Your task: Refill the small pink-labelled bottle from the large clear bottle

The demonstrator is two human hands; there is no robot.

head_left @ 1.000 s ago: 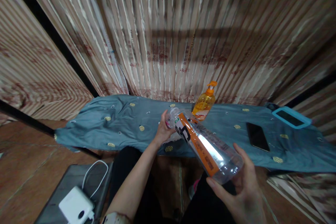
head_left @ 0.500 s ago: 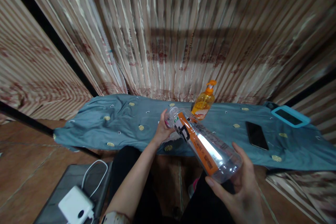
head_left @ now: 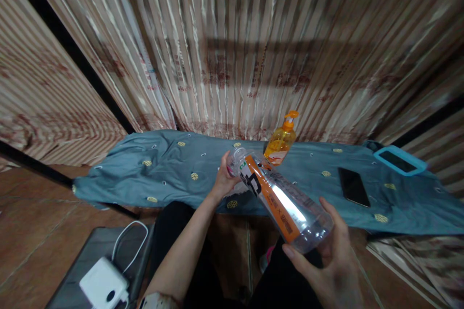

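Right grip (head_left: 331,256) cradles the base of a tilted clear bottle (head_left: 281,200) — left grip (head_left: 225,178) closed around its neck, beyond it.

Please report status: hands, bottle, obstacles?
Left hand at neck, right hand under base of clear bottle. Bottle tilted over blue cloth. Orange pump bottle close behind.

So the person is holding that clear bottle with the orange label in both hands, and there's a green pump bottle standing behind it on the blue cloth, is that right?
Not quite. The pump bottle is orange, not green, as the head view shows. The rest stands: the left hand grips the neck end and the right hand cradles the base of the clear bottle with the orange label, and the pump bottle stands behind it on the blue cloth.
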